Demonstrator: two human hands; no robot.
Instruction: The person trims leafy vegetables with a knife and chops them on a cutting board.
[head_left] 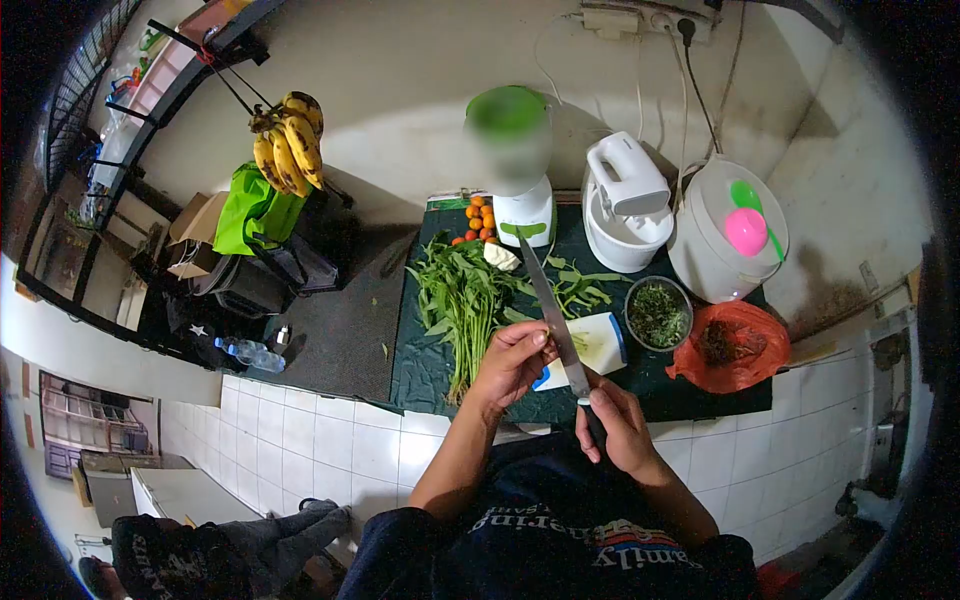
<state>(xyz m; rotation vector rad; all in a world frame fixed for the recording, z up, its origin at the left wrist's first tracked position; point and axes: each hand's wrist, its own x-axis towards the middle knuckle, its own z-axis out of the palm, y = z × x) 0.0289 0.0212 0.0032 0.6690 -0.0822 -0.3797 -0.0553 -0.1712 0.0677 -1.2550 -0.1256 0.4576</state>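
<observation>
My right hand [618,425] is wrapped round the black handle of a long knife [556,315], whose blade points up and away over the table. Beside the blade, my left hand [516,368] has its fingers curled, thumb against fingertips; what they hold, if anything, is too small to tell. A white cutting board [598,345] with blue edges lies beneath the knife. To the left is a large bunch of leafy greens [462,300], with loose leafy stems [575,290] behind the board. A bowl of chopped greens [658,313] stands right of the board.
An orange plastic bag [745,350] holds scraps at the right. Behind are a blender [523,210], a white stand mixer [628,215] and a lidded white container [715,225]. Small orange fruits [477,222] sit by the blender. Bananas [290,145] hang left. Another person [210,550] is at lower left.
</observation>
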